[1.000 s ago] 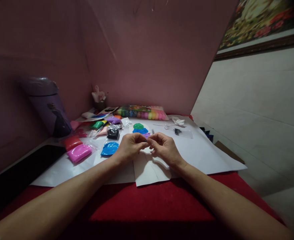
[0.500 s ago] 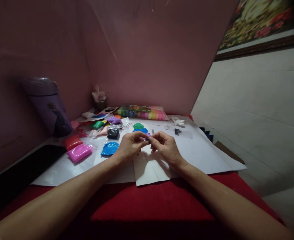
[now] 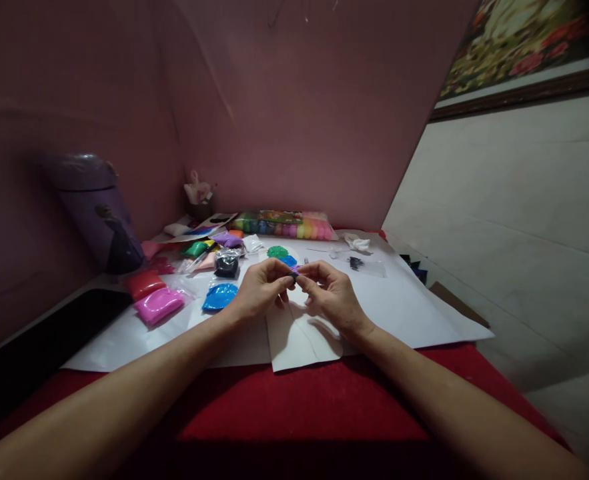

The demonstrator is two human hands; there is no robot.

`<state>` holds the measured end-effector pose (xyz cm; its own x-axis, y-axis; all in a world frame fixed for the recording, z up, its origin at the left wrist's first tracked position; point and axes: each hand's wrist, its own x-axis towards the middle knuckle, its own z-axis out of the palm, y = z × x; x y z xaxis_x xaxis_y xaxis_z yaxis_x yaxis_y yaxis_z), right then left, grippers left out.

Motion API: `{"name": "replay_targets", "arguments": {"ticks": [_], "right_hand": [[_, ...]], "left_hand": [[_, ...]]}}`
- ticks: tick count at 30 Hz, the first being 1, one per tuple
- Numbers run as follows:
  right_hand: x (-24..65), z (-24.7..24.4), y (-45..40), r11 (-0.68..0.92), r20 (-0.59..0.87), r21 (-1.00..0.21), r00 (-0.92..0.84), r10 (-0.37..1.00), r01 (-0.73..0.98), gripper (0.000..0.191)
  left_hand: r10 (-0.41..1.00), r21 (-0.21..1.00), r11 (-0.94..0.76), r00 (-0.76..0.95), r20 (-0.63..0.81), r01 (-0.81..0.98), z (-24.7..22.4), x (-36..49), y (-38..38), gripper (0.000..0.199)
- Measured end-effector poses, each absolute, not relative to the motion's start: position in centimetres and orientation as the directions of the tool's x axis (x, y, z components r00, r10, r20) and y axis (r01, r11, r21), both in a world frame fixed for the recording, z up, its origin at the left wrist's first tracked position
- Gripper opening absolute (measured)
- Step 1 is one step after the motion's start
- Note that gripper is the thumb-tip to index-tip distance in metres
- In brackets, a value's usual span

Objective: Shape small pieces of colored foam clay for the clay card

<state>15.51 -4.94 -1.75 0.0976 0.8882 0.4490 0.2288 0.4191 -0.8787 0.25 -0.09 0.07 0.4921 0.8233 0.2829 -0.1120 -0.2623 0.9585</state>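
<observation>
Between the fingertips of both hands is a small dark lump of modelling clay (image 3: 294, 276). My left hand (image 3: 264, 287) pinches it from one side, and my right hand (image 3: 330, 288) pinches it from the other. Below them lies a white sheet of paper (image 3: 301, 340) with a thin drawn line. Just beyond the fingers, green clay (image 3: 277, 251) and blue clay (image 3: 288, 261) are spread on the paper's far part. A bit of purple shows behind the fingertips, partly hidden.
To the left lie bags of blue clay (image 3: 220, 297), black clay (image 3: 227, 265), pink clay (image 3: 160, 305) and red clay (image 3: 145, 285). A purple tumbler (image 3: 99, 220) stands behind them. A long pack of coloured clay (image 3: 284, 225) lies along the back wall; an opened plastic wrapper (image 3: 374, 268) sits right.
My fingertips have shifted slightly left and turned the dark clay between them. The arms and the things on the table stay where they were.
</observation>
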Motion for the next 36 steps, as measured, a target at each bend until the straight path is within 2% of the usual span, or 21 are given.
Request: {"name": "replay_targets", "arguments": {"ticks": [5, 12, 19, 28, 36], "right_hand": [[15.31, -1.75, -5.01, 0.446, 0.464, -0.873, 0.057, 0.884, 0.197, 0.015], [15.20, -1.82, -5.18, 0.487, 0.512, -0.828, 0.020, 0.859, 0.278, 0.009], [15.36, -1.60, -5.21, 0.496, 0.539, -0.776, 0.001, 0.842, 0.389, 0.012], [15.31, -1.57, -5.43, 0.508, 0.559, -0.741, -0.015, 0.829, 0.439, 0.011], [15.38, -1.57, -5.44, 0.507, 0.564, -0.727, -0.019, 0.826, 0.462, 0.010]], "left_hand": [[0.819, 0.973, -0.201, 0.525, 0.230, -0.114, 0.15, 0.07, -0.11, 0.020], [0.817, 0.992, -0.100, 0.562, 0.126, -0.077, -0.06, -0.12, -0.26, 0.029], [0.827, 0.986, -0.053, 0.547, 0.133, -0.160, -0.24, -0.02, -0.22, 0.033], [0.834, 0.985, -0.110, 0.527, 0.164, -0.134, -0.21, -0.04, -0.10, 0.031], [0.827, 0.981, -0.053, 0.542, 0.146, -0.184, -0.41, 0.02, 0.01, 0.033]]}}
